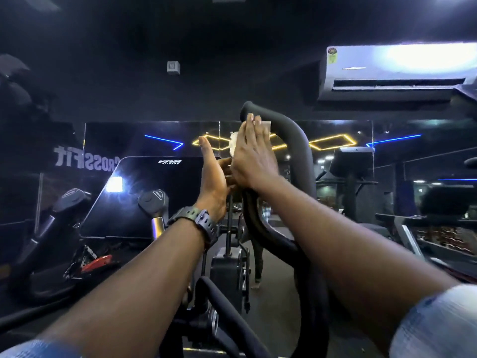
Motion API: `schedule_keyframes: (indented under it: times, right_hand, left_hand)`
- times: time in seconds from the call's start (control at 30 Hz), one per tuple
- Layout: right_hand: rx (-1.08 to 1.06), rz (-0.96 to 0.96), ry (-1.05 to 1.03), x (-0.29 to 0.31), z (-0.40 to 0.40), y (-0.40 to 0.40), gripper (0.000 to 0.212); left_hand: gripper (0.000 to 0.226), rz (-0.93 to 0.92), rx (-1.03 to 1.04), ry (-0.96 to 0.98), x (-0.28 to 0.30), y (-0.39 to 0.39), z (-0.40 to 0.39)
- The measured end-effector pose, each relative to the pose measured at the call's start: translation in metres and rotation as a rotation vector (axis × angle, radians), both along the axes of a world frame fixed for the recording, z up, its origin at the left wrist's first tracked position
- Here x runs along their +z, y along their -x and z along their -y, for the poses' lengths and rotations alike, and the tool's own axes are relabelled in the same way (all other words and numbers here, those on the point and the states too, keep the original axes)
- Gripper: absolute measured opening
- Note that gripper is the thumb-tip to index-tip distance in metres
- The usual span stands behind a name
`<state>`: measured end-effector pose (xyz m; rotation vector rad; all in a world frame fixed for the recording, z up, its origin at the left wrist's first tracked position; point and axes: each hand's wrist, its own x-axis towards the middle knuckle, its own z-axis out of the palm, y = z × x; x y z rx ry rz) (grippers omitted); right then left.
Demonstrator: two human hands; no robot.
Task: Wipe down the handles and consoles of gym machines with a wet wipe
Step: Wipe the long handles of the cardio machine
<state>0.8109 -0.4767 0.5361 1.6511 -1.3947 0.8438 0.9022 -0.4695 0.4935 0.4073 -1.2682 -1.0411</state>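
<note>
A curved black foam handle (296,140) of a cardio machine rises in front of me, its tip at upper centre. My right hand (254,161) lies flat with straight fingers over the handle's upper left part and presses a white wet wipe (233,144) under its palm. The wipe's edges show at the fingertips and beside the thumb. My left hand (214,182), with a dark watch on the wrist, stands open and edge-on just left of it, its fingers reaching under the right hand. The machine's dark console screen (154,197) sits lower left.
A second grip with a round cap (153,200) and another (72,200) stand left of the console. A black bar (224,306) crosses below my arms. An air conditioner (395,71) hangs upper right above a mirror wall (103,140). A treadmill (438,228) stands at right.
</note>
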Motion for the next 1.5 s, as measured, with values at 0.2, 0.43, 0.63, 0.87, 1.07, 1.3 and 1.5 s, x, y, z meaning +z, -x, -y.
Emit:
schedule_keyframes:
  times: [0.2,0.43,0.63,0.87,1.07,1.3,1.5]
  right_hand:
    - [-0.129,-0.097,-0.018,0.075,0.031,0.007,0.069]
    - [-0.195,-0.26,-0.019,0.094,0.036,0.014,0.063]
    - [-0.055,0.024,-0.127,0.132,0.035,0.02,0.063]
    - [0.075,0.432,-0.129,0.161,0.057,0.029,0.058]
    - [0.009,0.107,0.07,0.122,0.033,0.032,0.051]
    - [-0.191,0.248,0.063,0.102,0.018,0.027,0.059]
    - [-0.242,0.158,-0.153,0.146,0.047,-0.001,0.062]
  left_hand:
    - [0.098,0.051,-0.112,0.124,0.031,0.003,0.009]
    - [0.104,0.055,-0.19,0.139,0.045,-0.006,0.022]
    - [0.098,0.056,-0.169,0.212,0.058,-0.007,0.027]
    - [0.111,-0.006,-0.202,0.17,0.092,0.011,0.03]
    - [0.113,0.033,-0.224,0.17,0.085,0.009,0.038]
    - [0.108,0.199,-0.249,0.308,0.075,-0.012,0.036]
    - [0.121,0.304,-0.24,0.238,0.086,-0.015,0.062]
